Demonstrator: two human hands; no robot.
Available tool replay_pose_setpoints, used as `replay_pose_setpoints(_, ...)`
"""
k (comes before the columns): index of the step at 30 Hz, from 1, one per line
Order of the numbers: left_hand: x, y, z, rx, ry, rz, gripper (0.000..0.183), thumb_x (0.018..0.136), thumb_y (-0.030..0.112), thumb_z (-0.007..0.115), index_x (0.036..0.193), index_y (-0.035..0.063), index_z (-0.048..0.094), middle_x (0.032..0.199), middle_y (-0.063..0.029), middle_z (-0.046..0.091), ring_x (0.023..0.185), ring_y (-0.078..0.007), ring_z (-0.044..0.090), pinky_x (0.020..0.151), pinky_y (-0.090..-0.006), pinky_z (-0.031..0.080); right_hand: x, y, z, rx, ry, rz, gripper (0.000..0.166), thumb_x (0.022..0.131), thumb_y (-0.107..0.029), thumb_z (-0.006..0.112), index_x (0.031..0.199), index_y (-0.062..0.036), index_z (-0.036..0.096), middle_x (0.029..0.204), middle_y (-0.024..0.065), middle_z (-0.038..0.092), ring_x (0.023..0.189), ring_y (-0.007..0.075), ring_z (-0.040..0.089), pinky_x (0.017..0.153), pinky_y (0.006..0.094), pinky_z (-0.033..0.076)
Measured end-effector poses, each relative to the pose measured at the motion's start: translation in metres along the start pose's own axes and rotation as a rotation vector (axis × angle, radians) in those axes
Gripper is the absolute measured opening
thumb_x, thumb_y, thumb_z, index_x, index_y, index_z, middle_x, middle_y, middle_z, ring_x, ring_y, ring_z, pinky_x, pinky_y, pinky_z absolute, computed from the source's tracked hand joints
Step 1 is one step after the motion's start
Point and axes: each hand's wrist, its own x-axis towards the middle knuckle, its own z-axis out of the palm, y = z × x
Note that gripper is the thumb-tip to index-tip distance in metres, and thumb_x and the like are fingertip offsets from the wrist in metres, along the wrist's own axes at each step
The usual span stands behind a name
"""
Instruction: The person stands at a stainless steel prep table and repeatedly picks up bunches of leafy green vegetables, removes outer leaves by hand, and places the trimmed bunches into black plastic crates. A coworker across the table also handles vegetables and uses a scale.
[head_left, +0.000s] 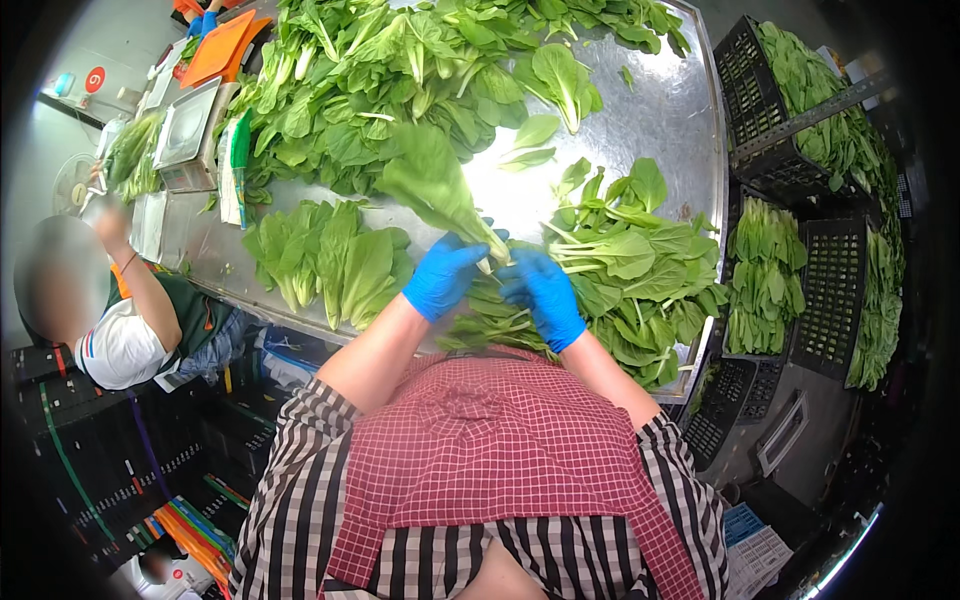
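Observation:
My left hand (442, 277), in a blue glove, grips a head of leafy greens (433, 184) near its pale stem base. The leaves point up and away from me and are blurred. My right hand (546, 300), also blue-gloved, is at the stem base; its fingers are blurred, so whether they pinch anything is unclear. Under and beside my right hand spreads a heap of loose leaves and stems (630, 259). Left of my left hand, trimmed heads of greens (360, 270) lie side by side on the metal table (664, 97).
A large pile of greens (337, 120) covers the table's far side. At left are a weighing scale (187, 142), an orange tray (217, 52) and a co-worker (135, 322) holding greens. Black crates (829, 292) of greens stand right of the table. Another person's blue-gloved hands (202, 24) show far off.

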Motion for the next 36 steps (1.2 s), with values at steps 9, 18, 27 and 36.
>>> replay_pose_setpoints(9, 0.001, 0.001, -0.007, 0.091, 0.138, -0.020, 0.034, 0.082, 0.009, 0.064, 0.113, 0.0027, 0.054, 0.100, -0.0089, 0.062, 0.089, -0.0186, 0.060, 0.078, -0.0291, 0.047, 0.013, 0.014, 0.019, -0.652, -0.035, -0.185, 0.018, 0.087, -0.018, 0.063, 0.097, -0.0034, 0.063, 0.081, 0.0103, 0.066, 0.061, 0.0148, 0.062, 0.058, 0.0269, 0.050)
replay_pose_setpoints(18, 0.125, 0.036, -0.016, 0.870, 0.340, 0.302, 0.041, 0.071, 0.020, 0.073, 0.104, 0.0008, 0.059, 0.093, -0.0143, 0.064, 0.083, -0.0261, 0.062, 0.074, -0.0367, 0.049, 0.039, 0.022, -0.008, -1.127, -0.103, -0.272, 0.026, 0.082, -0.028, 0.066, 0.098, -0.0070, 0.067, 0.086, 0.0161, 0.066, 0.078, 0.0305, 0.064, 0.070, 0.0372, 0.050)
replay_pose_setpoints(27, 0.167, 0.015, -0.047, 1.579, 0.359, 0.338, 0.030, 0.075, 0.017, 0.065, 0.102, 0.0046, 0.058, 0.093, -0.0217, 0.063, 0.088, -0.0406, 0.060, 0.074, -0.0458, 0.049, 0.116, -0.085, -0.022, -0.873, 0.318, -0.318, 0.022, 0.083, -0.022, 0.062, 0.090, -0.0021, 0.067, 0.085, 0.0159, 0.069, 0.076, 0.0250, 0.067, 0.067, 0.0364, 0.050)
replay_pose_setpoints(36, 0.068, 0.022, -0.016, 0.080, 0.235, -0.017, 0.034, 0.083, 0.011, 0.063, 0.113, -0.0011, 0.053, 0.103, -0.0108, 0.062, 0.091, -0.0194, 0.062, 0.082, -0.0345, 0.052, 0.260, -0.117, -0.082, -1.243, 0.612, -0.262, 0.041, 0.070, -0.034, 0.073, 0.094, -0.0023, 0.066, 0.092, 0.0203, 0.066, 0.088, 0.0352, 0.065, 0.077, 0.0427, 0.050)
